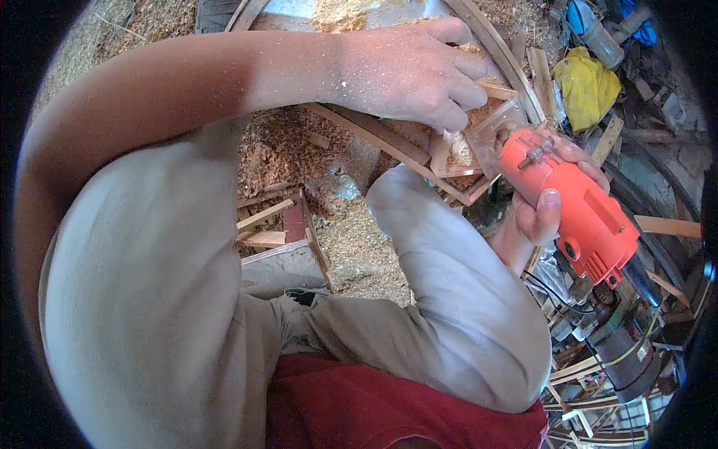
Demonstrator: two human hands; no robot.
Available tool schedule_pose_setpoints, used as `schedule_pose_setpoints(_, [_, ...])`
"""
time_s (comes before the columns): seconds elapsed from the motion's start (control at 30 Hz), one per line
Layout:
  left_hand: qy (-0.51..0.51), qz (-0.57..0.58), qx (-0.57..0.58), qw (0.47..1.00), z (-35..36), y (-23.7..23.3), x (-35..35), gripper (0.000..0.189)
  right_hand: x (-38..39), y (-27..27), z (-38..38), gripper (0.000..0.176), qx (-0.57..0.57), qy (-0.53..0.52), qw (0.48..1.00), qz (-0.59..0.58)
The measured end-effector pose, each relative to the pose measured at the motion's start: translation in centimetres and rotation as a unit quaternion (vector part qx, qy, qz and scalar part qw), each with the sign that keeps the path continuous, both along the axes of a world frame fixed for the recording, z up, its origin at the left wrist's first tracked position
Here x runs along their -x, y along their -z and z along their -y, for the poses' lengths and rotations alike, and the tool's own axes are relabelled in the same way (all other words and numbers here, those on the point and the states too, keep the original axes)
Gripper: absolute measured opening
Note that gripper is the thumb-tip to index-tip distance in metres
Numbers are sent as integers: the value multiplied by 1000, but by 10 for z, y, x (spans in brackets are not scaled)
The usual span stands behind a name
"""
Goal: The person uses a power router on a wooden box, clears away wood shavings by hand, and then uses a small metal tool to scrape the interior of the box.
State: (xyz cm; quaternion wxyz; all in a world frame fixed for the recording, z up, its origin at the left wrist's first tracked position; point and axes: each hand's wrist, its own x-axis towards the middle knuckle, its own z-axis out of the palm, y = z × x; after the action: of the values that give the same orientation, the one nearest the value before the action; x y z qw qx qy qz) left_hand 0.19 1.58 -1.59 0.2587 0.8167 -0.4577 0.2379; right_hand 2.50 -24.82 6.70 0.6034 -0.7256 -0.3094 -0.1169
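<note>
1 orange power tool [580, 206], right-hand grip [537, 218] wrapped round its body; long axis slanting from wooden frame [381, 144] toward lower right; left-hand grip [415, 75] curled over frame, hold cannot be told

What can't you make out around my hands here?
All in the head view:
Left hand: palm hidden behind its own back.
Right hand: forearm mostly hidden by the leg.
Orange tool: far side hidden by its own body.
Curved wood: cut off by the top edge.

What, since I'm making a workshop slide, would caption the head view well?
Right hand gripping an orange power tool, left hand over a wooden frame, amid sawdust.
</note>
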Motion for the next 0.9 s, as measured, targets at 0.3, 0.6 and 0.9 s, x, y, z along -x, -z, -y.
schedule_pose_setpoints(0.3, [17,5,40,999,1,1,-5,9,6,-3,-1,59,19,51,998,25])
schedule_pose_setpoints(0.6, [29,11,28,999,-1,-1,-5,11,-13,-7,1,54,-115,19,992,-45])
schedule_pose_setpoints(0.9, [-3,17,27,999,1,-1,-2,19,-25,-31,20,50,-191,127,972,-44])
